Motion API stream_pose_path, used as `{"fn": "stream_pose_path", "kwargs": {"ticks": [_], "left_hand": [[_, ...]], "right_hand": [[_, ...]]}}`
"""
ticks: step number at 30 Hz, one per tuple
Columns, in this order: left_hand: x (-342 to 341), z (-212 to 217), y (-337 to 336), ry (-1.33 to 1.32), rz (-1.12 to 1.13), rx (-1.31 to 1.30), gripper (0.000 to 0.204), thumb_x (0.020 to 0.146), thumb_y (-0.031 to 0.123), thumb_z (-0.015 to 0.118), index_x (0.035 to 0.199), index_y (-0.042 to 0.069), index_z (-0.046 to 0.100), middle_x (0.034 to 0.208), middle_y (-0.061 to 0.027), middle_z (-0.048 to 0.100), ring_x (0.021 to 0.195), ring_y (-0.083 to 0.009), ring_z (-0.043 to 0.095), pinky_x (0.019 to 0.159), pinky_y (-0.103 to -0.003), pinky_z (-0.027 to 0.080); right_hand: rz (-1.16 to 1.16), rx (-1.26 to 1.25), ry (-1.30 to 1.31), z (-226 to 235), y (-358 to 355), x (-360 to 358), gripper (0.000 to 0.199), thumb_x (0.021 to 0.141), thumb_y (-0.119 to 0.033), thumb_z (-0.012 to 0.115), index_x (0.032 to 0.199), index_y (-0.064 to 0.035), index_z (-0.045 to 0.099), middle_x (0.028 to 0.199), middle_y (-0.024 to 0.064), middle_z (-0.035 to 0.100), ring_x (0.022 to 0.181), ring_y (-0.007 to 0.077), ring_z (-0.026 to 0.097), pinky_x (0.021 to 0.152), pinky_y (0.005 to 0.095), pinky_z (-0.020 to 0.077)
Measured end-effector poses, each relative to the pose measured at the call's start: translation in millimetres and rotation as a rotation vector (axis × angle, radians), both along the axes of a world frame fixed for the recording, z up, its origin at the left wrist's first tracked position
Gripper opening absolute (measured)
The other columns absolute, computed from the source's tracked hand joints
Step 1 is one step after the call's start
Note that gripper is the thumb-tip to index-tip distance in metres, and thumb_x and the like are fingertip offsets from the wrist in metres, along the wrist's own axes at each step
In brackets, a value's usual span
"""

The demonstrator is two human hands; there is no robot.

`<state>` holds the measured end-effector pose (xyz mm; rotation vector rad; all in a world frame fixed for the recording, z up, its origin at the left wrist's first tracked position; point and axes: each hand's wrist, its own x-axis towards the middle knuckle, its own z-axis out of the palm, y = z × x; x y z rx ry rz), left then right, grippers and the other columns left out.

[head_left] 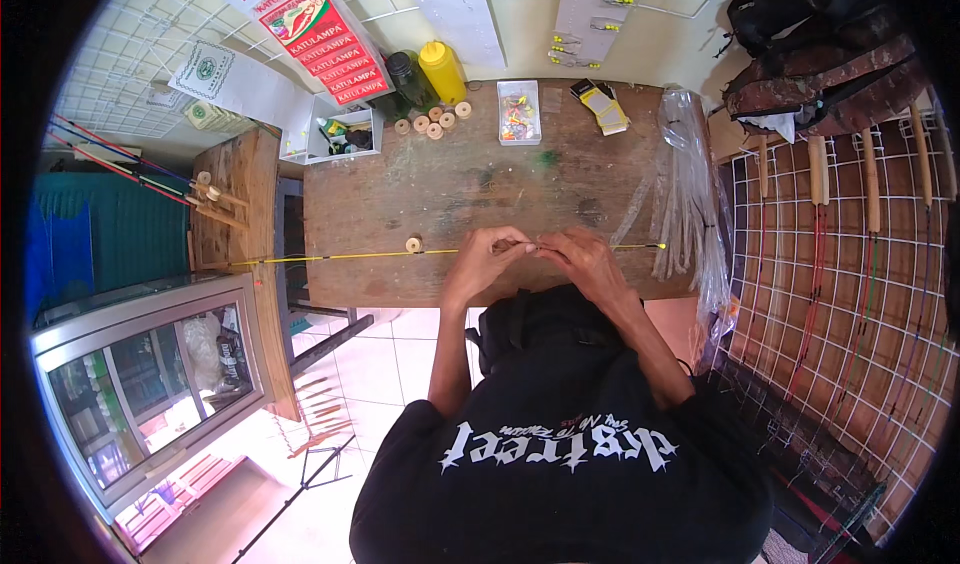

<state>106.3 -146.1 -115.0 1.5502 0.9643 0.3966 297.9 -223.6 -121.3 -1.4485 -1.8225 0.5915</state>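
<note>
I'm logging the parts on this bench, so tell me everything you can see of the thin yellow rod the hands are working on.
The thin yellow rod lies nearly level across the near part of the wooden workbench, its left end past the bench edge, its right end near the clear plastic bag. It looks slim and stiff, with darker bands. A small round wooden spool sits against it. The left hand and right hand pinch it at mid-length.

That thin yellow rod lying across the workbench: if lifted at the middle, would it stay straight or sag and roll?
The rod looks very thin and long, so its ends would probably droop. Being round, it may roll on the bench; both hands pinch it.
</note>
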Motion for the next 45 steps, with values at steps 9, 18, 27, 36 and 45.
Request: {"fn": "stream_pose_path", "kwargs": {"ticks": [9,18,27,36,45], "left_hand": [[1.8,-0.5,-1.5,0.007,0.037,0.012,0.013,0.087,0.011,0.066,0.090,-0.001,0.067,0.083,-0.0081,0.071,0.078,-0.0115,0.065,0.073,-0.029,0.051],[3.6,3.2,-3.1,0.047,0.053,0.031,0.013,0.087,0.012,0.066,0.090,0.000,0.067,0.083,-0.0073,0.071,0.079,-0.0128,0.066,0.069,-0.031,0.048],[8.4,5.2,-5.0,0.077,0.044,0.057,0.021,0.085,0.012,0.067,0.103,0.001,0.065,0.090,-0.0117,0.071,0.081,-0.0201,0.067,0.070,-0.033,0.050],[1.2,-4.7,-5.5,-0.068,-0.025,0.086,0.043,0.074,0.008,0.075,0.113,0.006,0.058,0.119,-0.0120,0.057,0.107,-0.0240,0.059,0.086,-0.034,0.048],[8.2,1.1,-8.4,-0.170,0.040,0.189,0.036,0.074,0.006,0.078,0.104,0.006,0.059,0.120,-0.0072,0.056,0.103,-0.0218,0.059,0.077,-0.031,0.047]], "right_hand": [[-0.019,0.114,0.027,-0.4,1.0,2.5,0.022,0.077,-0.012,0.075,0.096,-0.0033,0.068,0.087,0.0129,0.070,0.079,0.0301,0.067,0.070,0.0396,0.0519],[-0.278,-0.294,0.419,29.9,1.5,9.3,0.008,0.085,-0.006,0.069,0.091,-0.0006,0.068,0.081,0.0106,0.070,0.072,0.0242,0.067,0.065,0.0324,0.0503],[-0.069,-0.132,0.336,44.1,6.7,-15.5,0.009,0.093,-0.007,0.061,0.096,0.0003,0.055,0.070,0.0085,0.058,0.062,0.0110,0.055,0.058,0.0281,0.0467],[-0.067,-0.396,0.534,42.0,15.3,-22.3,0.024,0.094,-0.008,0.059,0.115,-0.0036,0.048,0.068,0.0091,0.060,0.060,0.0116,0.056,0.056,0.0297,0.0468],[-0.023,-0.426,0.389,40.3,15.4,-17.8,0.044,0.098,-0.016,0.053,0.134,-0.0026,0.031,0.094,0.0278,0.064,0.082,0.0421,0.066,0.070,0.0467,0.0501]]}}
